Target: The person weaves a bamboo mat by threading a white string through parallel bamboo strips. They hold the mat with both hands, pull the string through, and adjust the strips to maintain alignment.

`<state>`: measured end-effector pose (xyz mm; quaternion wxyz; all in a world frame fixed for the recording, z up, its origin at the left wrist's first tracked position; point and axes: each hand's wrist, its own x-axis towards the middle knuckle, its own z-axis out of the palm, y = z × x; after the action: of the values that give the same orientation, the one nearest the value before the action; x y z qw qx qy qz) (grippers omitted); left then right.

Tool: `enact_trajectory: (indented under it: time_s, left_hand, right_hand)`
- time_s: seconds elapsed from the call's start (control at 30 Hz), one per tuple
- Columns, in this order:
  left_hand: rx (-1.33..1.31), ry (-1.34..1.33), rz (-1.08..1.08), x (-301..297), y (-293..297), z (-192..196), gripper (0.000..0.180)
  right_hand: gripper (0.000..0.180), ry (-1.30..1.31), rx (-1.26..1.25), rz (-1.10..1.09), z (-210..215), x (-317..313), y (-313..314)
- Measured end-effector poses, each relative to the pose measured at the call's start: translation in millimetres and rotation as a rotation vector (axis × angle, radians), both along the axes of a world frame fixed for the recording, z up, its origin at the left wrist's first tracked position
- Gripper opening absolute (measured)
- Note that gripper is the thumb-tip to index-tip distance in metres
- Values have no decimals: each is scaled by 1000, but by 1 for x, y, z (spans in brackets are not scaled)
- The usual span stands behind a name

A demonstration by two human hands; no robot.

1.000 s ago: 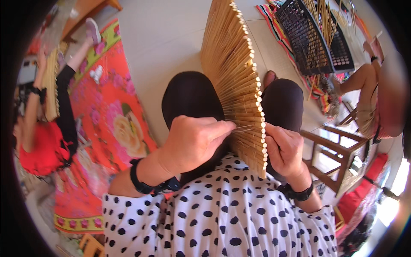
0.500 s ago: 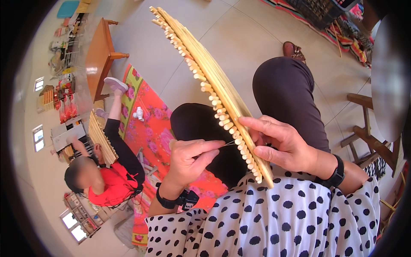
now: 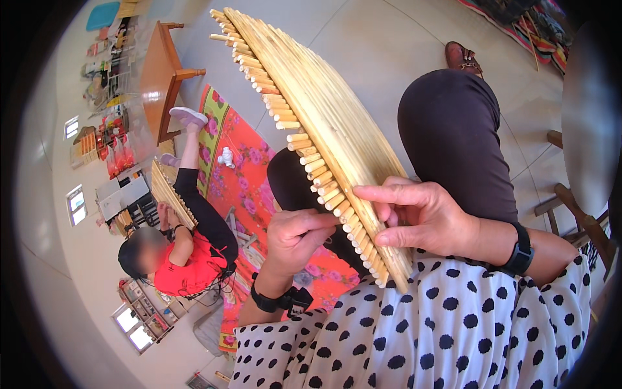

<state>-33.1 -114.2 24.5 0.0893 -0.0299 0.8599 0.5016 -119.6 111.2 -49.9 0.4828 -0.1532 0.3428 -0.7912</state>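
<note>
A mat of pale yellow stalks (image 3: 324, 97) stands slanted over my lap, with crosswise stalk ends (image 3: 315, 165) sticking out in a row along its left edge. My right hand (image 3: 424, 217) grips its near part, thumb and forefinger on the border stalk and the other fingers curled behind. Against the row of ends, my left hand (image 3: 301, 238) is closed in a pinch. What its fingertips hold is too small to make out now; half a second ago a thin, thread-like strand ran from them to the mat.
At left, another person in a red top (image 3: 194, 262) sits holding a similar stalk mat (image 3: 172, 194). Between us lies a red flowered cloth (image 3: 246, 175). A wooden table (image 3: 162, 81) stands farther off. At right are wooden chair legs (image 3: 580, 217).
The mat has tilted so that more of its broad face shows. My left fingertips have come up to the stalk ends, and the thin strand no longer shows. My right hand keeps its grip.
</note>
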Motion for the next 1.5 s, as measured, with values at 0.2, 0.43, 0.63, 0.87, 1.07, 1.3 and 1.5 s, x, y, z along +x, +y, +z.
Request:
enact_trajectory:
  time_s: [0.2, 0.43, 0.63, 0.87, 1.07, 1.3, 1.5]
  left_hand:
    - [-14, 9, 2, -2, 1, -4, 9]
    - [-29, -86, 76, 2, 6, 4, 10]
    - [5, -118, 156, 12, 4, 0, 8]
    - [-79, 39, 60, 2, 6, 0, 8]
    - [-110, 45, 32, -4, 7, 3, 8]
    - [-85, 81, 61, -1, 10, -3, 7]
    - [-150, 131, 29, -8, 16, -3, 8]
  right_hand:
    - [63, 19, 7, -4, -3, 3, -1]
    - [65, 30, 9, 16, 0, -1, -2]
    - [67, -30, 20, 50, 3, -3, 1]
    - [66, -41, 43, 59, 2, -4, 3]
    - [67, -60, 42, 62, 5, -5, 1]
    - [67, -63, 61, 75, 4, -4, 1]
    - [67, -47, 66, 84, 4, -4, 0]
